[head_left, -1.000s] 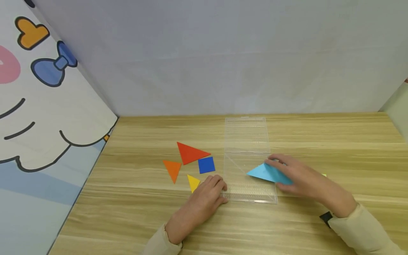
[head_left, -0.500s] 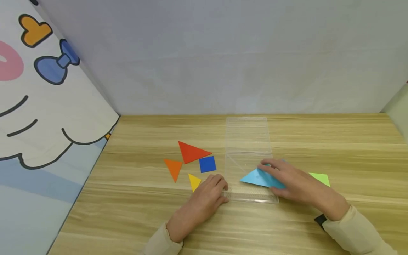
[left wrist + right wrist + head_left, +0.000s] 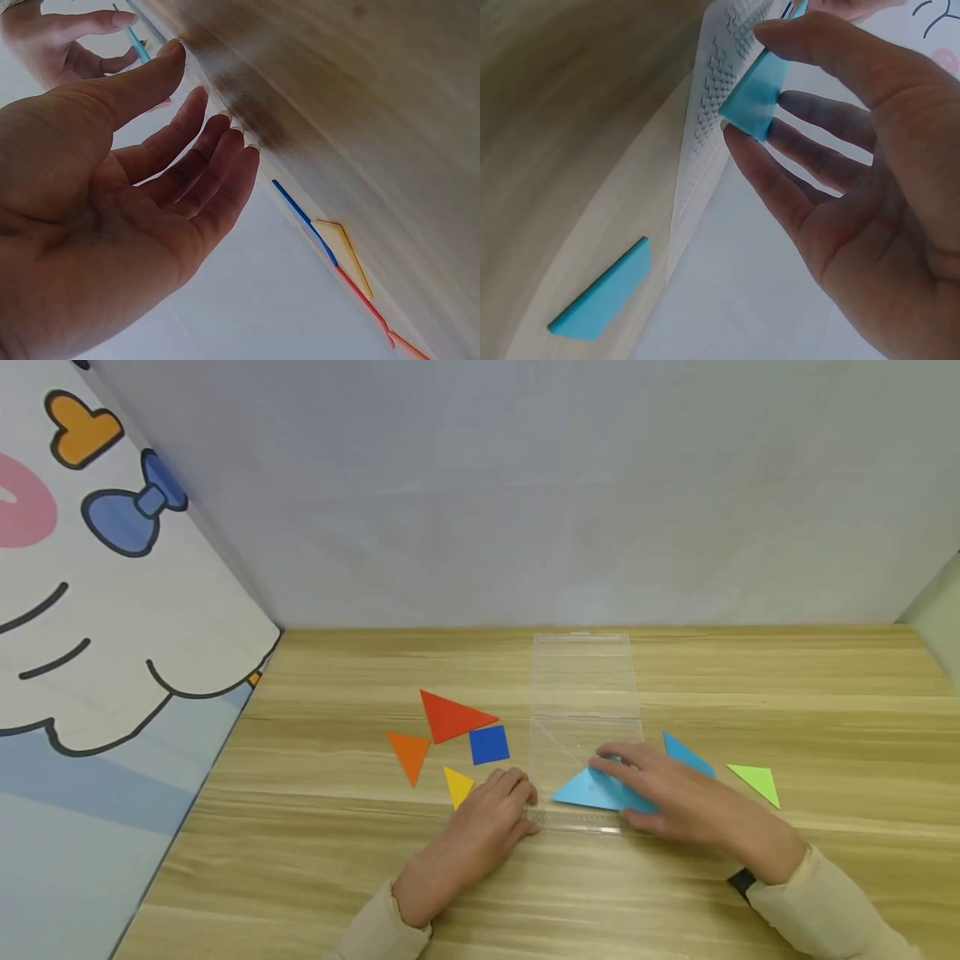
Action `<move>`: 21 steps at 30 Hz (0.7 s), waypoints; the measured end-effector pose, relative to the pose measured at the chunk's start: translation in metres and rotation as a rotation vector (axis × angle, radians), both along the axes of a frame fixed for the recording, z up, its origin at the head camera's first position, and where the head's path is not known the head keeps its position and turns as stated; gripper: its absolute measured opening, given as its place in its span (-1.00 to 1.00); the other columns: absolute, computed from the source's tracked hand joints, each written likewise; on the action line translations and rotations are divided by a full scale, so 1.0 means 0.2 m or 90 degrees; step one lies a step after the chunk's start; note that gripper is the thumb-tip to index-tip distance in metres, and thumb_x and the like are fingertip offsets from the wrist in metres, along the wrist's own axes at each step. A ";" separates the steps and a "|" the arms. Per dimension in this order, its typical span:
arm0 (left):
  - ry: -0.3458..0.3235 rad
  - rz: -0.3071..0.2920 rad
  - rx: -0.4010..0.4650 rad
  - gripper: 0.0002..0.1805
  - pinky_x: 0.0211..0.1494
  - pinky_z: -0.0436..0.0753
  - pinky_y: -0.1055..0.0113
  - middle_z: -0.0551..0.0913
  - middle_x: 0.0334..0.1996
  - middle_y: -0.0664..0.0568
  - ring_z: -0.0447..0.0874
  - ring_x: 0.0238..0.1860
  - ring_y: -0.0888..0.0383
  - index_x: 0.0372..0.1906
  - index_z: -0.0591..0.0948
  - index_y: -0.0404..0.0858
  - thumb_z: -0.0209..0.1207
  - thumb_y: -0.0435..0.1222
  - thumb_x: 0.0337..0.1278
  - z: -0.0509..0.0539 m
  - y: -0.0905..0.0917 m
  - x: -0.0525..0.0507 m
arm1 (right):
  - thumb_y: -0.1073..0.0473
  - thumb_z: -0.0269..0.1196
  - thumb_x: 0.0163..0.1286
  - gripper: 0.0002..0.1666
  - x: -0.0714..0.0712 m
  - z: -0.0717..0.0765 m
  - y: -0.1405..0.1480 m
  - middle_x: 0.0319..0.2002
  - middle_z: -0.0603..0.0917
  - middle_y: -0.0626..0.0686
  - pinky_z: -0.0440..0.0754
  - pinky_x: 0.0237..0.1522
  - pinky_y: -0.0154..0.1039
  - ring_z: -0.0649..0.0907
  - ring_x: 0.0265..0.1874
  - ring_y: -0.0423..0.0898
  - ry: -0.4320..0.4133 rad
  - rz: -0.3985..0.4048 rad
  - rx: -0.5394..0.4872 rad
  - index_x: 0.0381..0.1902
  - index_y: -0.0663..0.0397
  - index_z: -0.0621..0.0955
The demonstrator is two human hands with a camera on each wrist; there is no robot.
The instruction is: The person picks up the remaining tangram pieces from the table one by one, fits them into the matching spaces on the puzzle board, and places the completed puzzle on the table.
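In the head view my right hand pinches a light blue triangular tangram piece, tilted over the near half of a clear plastic case. The right wrist view shows the thumb on one edge of this light blue piece and fingertips on the other. My left hand rests at the left edge of the case, fingertips against it. Seen from the left wrist, the left hand has its thumb apart from loosely bent fingers, with nothing gripped between them. The case lies unfolded flat, with a diagonal line in its near half.
Left of the case lie a red triangle, a blue square, an orange triangle and a yellow triangle, partly behind the left hand. To the right are another blue piece and a green triangle.
My right hand has moved left and toward the near side with the light blue triangle. This uncovers the other blue piece and the green triangle. The left hand stays at the case's edge.
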State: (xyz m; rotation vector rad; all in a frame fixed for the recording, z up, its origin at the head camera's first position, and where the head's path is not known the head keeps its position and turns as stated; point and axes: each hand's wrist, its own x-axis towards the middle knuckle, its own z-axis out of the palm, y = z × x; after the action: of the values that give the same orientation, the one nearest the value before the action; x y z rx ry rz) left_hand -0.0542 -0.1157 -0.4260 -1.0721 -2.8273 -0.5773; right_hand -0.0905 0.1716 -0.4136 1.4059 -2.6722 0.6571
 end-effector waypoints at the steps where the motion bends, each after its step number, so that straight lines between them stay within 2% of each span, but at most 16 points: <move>1: -0.002 0.000 0.000 -0.71 -0.03 0.58 0.29 0.53 -0.14 0.00 0.51 -0.14 0.08 -0.12 0.59 -0.31 0.42 -0.27 0.21 0.00 0.00 0.00 | 0.29 0.54 0.15 -0.19 0.00 0.00 0.00 0.26 0.55 0.21 0.60 0.11 0.14 0.57 0.22 0.20 -0.004 0.001 0.001 0.35 0.27 0.50; 14: -0.013 0.008 -0.001 -0.73 -0.01 0.58 0.29 0.53 -0.13 0.01 0.51 -0.14 0.09 -0.12 0.58 -0.29 0.40 -0.27 0.24 0.01 0.00 0.00 | 0.23 0.43 0.34 -0.26 0.02 0.03 -0.08 0.36 0.48 0.18 0.53 0.23 0.14 0.49 0.33 0.19 -0.112 0.000 0.059 0.42 0.25 0.45; 21: -0.019 0.008 -0.010 -0.74 0.00 0.59 0.30 0.53 -0.12 0.01 0.51 -0.12 0.10 -0.10 0.58 -0.29 0.39 -0.26 0.26 0.01 0.00 0.01 | 0.23 0.44 0.34 -0.25 0.04 0.04 -0.10 0.38 0.47 0.20 0.52 0.24 0.12 0.49 0.33 0.19 -0.110 0.007 0.070 0.43 0.27 0.44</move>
State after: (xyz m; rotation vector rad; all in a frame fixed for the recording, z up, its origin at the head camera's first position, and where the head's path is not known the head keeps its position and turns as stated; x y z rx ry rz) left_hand -0.0531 -0.1147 -0.4234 -1.0558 -2.8675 -0.5762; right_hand -0.0835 0.1515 -0.4060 1.4525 -2.8773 0.6713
